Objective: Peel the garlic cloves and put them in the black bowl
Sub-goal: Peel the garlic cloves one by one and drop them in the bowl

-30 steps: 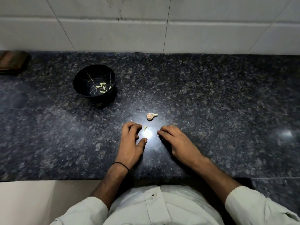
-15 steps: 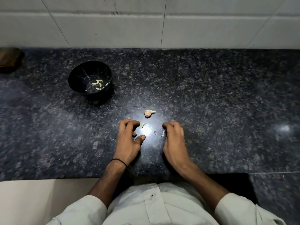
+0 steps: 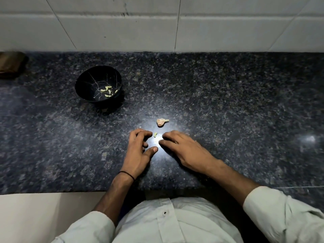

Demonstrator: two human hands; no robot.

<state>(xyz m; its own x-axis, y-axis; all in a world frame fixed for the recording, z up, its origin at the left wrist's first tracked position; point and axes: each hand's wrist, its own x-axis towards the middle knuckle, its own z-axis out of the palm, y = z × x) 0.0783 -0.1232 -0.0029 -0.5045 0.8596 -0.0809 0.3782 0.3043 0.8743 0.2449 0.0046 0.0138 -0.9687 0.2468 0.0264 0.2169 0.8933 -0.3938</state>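
Two bare hands low on a dark speckled granite countertop point(image 3: 228, 102), close together but not touching. On the left, the left hand point(image 3: 138, 151) with a thin black wrist band point(image 3: 126, 174): bends its fingers claw-like, tips down on the stone, thumb stretched out sideways; grips nothing. On the right, the right hand point(image 3: 185, 148), slightly blurred: lays nearly straight fingers flat on the counter, pointing toward the left hand; holds nothing visible. Between the two sets of fingertips, one small pale green peeled garlic clove point(image 3: 155, 134), loose on the stone, just beside the left fingers. Just beyond it, a papery pinkish garlic piece with a stub of stem point(image 3: 162, 122). Well apart, off to the far left, a round black bowl point(image 3: 82, 85) with thin pale lines inside; holds several more peeled pale cloves point(image 3: 107, 91) near its right wall. Behind, a white tiled wall point(image 3: 122, 32); at the far left edge, a blurred brown object point(image 3: 10, 65).
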